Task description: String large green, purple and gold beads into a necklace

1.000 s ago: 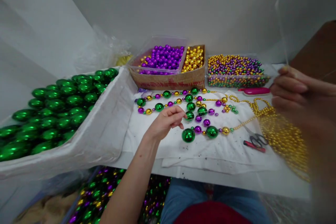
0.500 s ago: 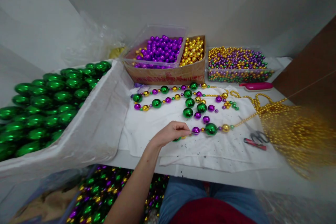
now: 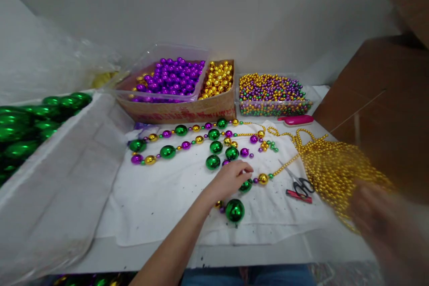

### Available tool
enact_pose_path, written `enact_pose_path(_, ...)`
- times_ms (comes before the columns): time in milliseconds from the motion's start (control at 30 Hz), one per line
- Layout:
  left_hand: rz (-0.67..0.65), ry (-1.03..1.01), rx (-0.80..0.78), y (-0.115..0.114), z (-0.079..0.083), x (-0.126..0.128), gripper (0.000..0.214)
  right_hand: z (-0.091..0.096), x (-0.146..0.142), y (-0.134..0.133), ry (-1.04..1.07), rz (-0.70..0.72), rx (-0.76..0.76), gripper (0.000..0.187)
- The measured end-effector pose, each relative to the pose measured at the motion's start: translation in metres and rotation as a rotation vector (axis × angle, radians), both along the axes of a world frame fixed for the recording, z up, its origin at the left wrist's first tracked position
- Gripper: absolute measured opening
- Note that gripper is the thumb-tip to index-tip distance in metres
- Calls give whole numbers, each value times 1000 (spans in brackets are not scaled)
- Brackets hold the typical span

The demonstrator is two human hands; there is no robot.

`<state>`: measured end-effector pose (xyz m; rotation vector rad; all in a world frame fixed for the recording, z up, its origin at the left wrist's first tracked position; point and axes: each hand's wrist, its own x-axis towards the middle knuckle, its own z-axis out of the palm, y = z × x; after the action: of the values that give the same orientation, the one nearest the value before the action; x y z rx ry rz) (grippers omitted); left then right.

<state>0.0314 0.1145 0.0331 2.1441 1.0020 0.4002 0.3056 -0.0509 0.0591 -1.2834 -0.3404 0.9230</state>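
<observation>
My left hand (image 3: 231,178) lies over a bead strand in the middle of the white cloth, its fingers curled together on it. Beneath the fingers a green bead (image 3: 246,186) of this strand shows partly; the beads under the palm are hidden. A gold bead (image 3: 263,179) follows to the right, and the near end curves down to a large green bead (image 3: 235,210). My right hand (image 3: 375,214), smeared by motion, is at the right beside a heap of gold bead chain (image 3: 338,165). Its fingers cannot be made out.
Loose green beads (image 3: 213,162) and a longer strand (image 3: 168,151) lie behind my left hand. Scissors (image 3: 298,184) and a red tool (image 3: 298,196) lie right. Along the wall stand a purple-bead tray (image 3: 157,97), a cardboard box (image 3: 181,111) and a small-bead tray (image 3: 276,109).
My left hand has moved right along the strand, whose near end now bends toward me. My right hand has come clearly into view at the right. The camera view has shifted right.
</observation>
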Motion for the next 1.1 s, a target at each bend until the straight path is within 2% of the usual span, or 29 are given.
enact_pose_path(100,-4,34,70,39,-12,53,20,-26,-30,17,210,118,-70,29)
enact_pose_path(200,56,70,93,70,-35,96,20,-42,-45,21,309,213,-102,27)
enact_pose_path(300,101,64,70,86,-57,119,19,-48,-44,20,362,255,-118,26)
enact_pose_path(367,128,27,32,92,-65,123,18,-50,-39,18,365,266,-129,26)
enact_pose_path(433,159,-33,-22,94,-65,122,15,-51,-36,17,344,309,-137,27)
enact_pose_path(500,196,-110,-92,91,-59,114,14,-53,-35,15,276,357,-165,32)
enact_pose_path(600,241,-267,-251,70,-45,93,27,-56,-39,9,66,387,-242,42)
enact_pose_path(633,266,-374,-370,60,-41,85,30,-57,-41,6,-9,394,-267,44)
enact_pose_path(733,425,-879,-934,26,-35,63,22,-58,-52,-3,-152,430,-323,49)
enact_pose_path(800,506,-1084,-1144,7,-33,54,15,-58,-60,-10,-206,456,-344,47)
enact_pose_path(867,537,-1160,-1198,-6,-32,46,14,-58,-68,-16,-271,477,-353,43)
enact_pose_path(1000,550,-1225,-1183,-21,-31,28,13,-60,-75,-27,-418,556,-294,32)
enact_pose_path(1100,558,-1260,-1165,-30,-32,13,12,-62,-79,-32,-468,644,-285,30)
